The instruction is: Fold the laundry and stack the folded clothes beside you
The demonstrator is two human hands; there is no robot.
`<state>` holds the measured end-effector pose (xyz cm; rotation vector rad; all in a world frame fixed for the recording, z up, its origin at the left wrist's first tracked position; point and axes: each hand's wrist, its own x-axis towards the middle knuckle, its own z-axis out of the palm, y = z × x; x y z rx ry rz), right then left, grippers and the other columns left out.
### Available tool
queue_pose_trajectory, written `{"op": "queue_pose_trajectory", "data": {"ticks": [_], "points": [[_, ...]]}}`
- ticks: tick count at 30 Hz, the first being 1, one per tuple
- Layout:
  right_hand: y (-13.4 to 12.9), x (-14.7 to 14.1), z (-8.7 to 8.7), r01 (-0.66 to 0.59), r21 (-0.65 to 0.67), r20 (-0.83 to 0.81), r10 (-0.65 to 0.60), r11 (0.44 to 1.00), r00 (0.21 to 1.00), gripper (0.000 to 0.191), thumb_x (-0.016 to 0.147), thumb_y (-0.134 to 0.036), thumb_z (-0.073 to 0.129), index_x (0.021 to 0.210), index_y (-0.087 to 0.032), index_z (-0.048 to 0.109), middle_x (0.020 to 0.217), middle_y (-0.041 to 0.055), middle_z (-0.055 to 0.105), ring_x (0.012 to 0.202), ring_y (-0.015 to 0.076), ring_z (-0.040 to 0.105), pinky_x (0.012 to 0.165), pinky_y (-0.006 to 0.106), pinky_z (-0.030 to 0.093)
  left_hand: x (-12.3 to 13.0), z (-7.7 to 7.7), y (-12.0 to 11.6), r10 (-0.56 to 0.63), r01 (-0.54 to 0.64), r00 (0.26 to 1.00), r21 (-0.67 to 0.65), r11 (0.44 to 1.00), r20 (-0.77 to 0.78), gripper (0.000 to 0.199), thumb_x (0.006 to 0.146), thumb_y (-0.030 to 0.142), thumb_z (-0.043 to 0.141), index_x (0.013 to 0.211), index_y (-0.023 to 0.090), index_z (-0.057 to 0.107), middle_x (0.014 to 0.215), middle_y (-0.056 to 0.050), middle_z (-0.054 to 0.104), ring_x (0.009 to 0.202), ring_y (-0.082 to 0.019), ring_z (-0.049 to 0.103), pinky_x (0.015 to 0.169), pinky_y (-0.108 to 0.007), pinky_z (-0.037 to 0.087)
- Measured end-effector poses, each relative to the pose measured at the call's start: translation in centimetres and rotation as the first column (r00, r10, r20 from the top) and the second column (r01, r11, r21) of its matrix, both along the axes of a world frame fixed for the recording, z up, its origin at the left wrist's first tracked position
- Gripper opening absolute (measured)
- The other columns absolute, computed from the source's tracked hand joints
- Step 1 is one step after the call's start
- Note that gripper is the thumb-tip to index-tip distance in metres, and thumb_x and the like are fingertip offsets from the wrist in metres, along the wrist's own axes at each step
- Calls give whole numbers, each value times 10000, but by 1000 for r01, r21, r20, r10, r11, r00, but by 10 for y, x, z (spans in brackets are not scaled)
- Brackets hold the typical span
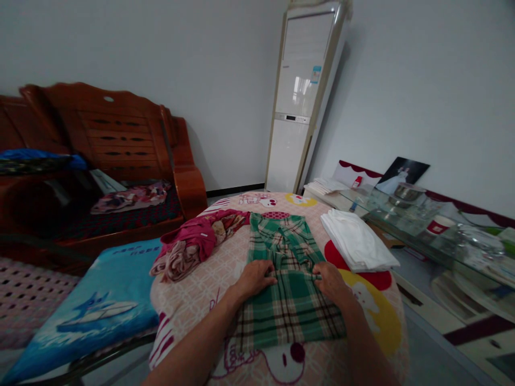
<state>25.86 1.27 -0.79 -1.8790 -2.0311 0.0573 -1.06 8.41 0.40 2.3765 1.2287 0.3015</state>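
Centrally, green plaid cloth [292, 300] is pinched

In the head view, it is spread on the round table [185, 305], its folds pinched by the left hand [257, 276] at nine o'clock and the right hand [331, 281] at three. White fabric [358, 241] is stacked at two, pink clothing [195, 238] bunched at ten.

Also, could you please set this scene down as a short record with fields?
Surface: round table with pink patterned cover
Center: green plaid cloth, laid out, creased toward its far half
Left hand: on the plaid cloth, fingers curled, grip unclear
Right hand: pinching the cloth's right side
Left of cloth: bunched magenta and patterned fabrics
Right of cloth: folded white fabric
Background: brown wooden seat, tall white air conditioner
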Motion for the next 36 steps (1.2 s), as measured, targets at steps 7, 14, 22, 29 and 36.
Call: {"op": "queue_pose_trajectory", "data": {"ticks": [7,14,22,29,36], "points": [[-28,-9,13,-57,45,-18,58,997,998,286,625,-54,454,819,-215,590,884,50,622,915,216,539,857,325,414,-12,9,-7,-276,281,946,-10,960,170,162,702,109,604,834,202,595,975,0,630,930,-157,577,815,-236,424],[-45,-13,21,-80,1,16,80,997,997,282,604,-32,444,769,-207,591,896,65,628,940,227,532,859,326,392,-20,15,-16,-375,390,890,-4,921,261,232,668,28,534,805,202,602,1064,-15,614,1041,-166,545,933,-264,402],[-40,-10,16,-73,41,12,72,997,997,284,621,-46,452,804,-201,605,897,71,636,958,236,533,904,344,388,-12,13,-16,-163,166,979,-11,986,123,248,743,219,624,985,217,569,1021,-18,643,985,-197,568,875,-294,430],[-38,-13,19,-64,13,32,63,998,997,273,634,-61,456,796,-213,616,869,58,644,948,240,548,917,360,394,-1,9,-15,-171,171,985,-19,985,-6,241,762,264,638,994,214,592,1000,-30,650,976,-209,590,847,-289,429],[-31,-2,14,-60,53,-46,62,997,997,237,736,-96,484,883,-197,641,915,70,658,940,231,557,904,355,404,-8,9,-13,-208,213,963,-15,977,173,185,821,245,596,1004,225,588,981,2,656,933,-172,594,811,-247,417]]}}
